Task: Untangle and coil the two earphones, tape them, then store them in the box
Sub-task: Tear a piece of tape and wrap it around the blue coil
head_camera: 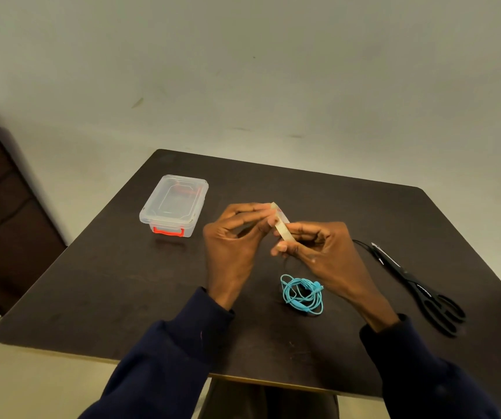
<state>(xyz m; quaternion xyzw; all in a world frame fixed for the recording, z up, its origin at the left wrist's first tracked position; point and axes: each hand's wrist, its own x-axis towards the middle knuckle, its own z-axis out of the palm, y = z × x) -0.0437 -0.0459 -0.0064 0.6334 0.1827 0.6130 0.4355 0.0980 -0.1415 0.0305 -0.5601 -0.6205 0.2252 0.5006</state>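
In the head view, your left hand (234, 237) and right hand (318, 252) meet above the dark brown table (107, 297), right of the clear plastic box with the red latch (174, 204). Both pinch one pale translucent roll of tape (282, 228), held on edge. The box's lid is on and its contents are unclear. One coiled turquoise earphone (303, 294) lies right of the box, nearer you. One pair of black scissors (418, 285) lies farther right, with a thin black cord (363, 245) at its tips.
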